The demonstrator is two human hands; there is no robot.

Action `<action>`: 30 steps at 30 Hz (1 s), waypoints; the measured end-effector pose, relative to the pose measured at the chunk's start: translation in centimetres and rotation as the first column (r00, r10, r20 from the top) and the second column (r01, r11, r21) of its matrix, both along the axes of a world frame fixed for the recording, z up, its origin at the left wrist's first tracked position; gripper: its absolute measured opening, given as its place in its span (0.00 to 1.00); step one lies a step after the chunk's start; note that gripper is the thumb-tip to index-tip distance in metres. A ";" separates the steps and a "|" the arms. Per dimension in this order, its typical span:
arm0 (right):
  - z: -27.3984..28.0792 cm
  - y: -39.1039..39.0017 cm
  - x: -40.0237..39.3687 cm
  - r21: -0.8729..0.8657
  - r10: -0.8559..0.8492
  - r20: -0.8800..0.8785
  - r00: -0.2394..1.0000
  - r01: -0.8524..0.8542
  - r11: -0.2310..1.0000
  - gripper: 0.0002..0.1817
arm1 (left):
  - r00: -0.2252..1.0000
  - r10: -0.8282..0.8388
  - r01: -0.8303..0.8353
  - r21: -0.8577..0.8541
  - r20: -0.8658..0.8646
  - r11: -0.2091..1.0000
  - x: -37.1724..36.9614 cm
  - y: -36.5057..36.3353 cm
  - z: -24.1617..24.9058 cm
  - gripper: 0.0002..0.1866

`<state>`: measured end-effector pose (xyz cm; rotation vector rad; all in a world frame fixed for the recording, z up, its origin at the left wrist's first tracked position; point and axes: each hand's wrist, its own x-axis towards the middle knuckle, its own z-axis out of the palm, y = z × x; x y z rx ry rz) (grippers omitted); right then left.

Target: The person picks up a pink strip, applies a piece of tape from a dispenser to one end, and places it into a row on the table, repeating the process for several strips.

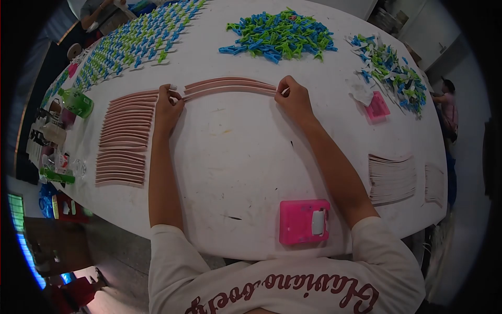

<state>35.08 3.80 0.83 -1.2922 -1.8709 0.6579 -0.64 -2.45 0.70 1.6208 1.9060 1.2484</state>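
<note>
Several thin, curved pinkish strips (230, 88) lie side by side on the white table, between my two hands. My left hand (168, 110) is closed in a pinch at the left end of the nearest strip. At the other end, my right hand (294, 99) pinches the strip between thumb and fingers. Just left of my left hand, a long column of similar strips (123, 137) is laid out in rows. Near my body, below my right forearm, sits a bright pink box (293, 222) with a white roller (318, 222) in it.
Blue and green clips (282, 34) are heaped at the back. Rows of clipped pieces (130, 44) fill the back left; mixed clips (392, 76) lie at the right beside a small pink tray (377, 106). Stacked strips (392, 179) are right; a green bottle (77, 102) stands left.
</note>
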 end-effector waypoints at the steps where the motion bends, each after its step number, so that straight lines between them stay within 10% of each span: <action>1: -0.1 0.0 0.0 0.005 0.000 -0.007 1.000 0.000 1.000 0.10 | 1.000 -0.007 0.007 0.019 0.001 1.000 -0.2 0.1 -0.2 0.25; 30: -0.7 0.3 0.0 0.045 -0.062 -0.041 0.997 0.064 0.997 0.08 | 0.995 0.084 -0.084 0.011 -0.058 0.996 0.7 -0.1 0.6 0.20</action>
